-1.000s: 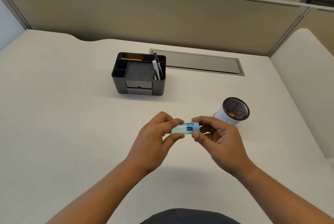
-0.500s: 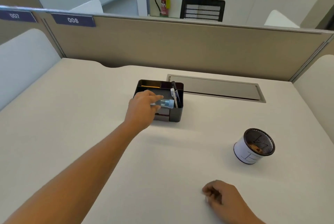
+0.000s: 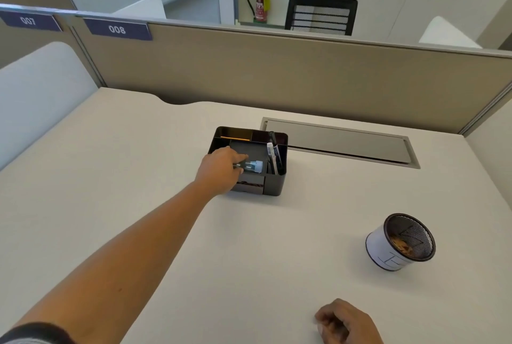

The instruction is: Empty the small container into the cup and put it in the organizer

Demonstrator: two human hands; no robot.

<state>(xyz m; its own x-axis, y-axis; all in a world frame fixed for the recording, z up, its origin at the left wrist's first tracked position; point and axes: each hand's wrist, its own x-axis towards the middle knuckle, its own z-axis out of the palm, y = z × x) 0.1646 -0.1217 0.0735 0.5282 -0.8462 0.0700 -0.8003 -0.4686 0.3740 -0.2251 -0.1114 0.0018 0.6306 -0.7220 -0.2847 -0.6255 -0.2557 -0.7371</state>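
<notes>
The small clear container with a pale blue cap (image 3: 253,166) lies on its side in the middle compartment of the black desk organizer (image 3: 277,185). My left hand (image 3: 221,169) reaches over the organizer's front left, its fingertips still pinching the container's clear end. The mesh cup with a white band (image 3: 399,242) stands at the right of the desk, with small brownish bits at its bottom. My right hand (image 3: 346,323) rests curled on the desk near the front edge, holding nothing that I can see.
Pens (image 3: 273,156) stand in the organizer's right slot, and an orange pencil (image 3: 235,138) lies in its back slot. A grey cable hatch (image 3: 343,142) sits flush in the desk behind. A beige partition (image 3: 304,74) closes the far edge.
My left hand carried the container from in front of me out to the organizer and lowered it into the middle compartment. My right hand let go and dropped to the desk.
</notes>
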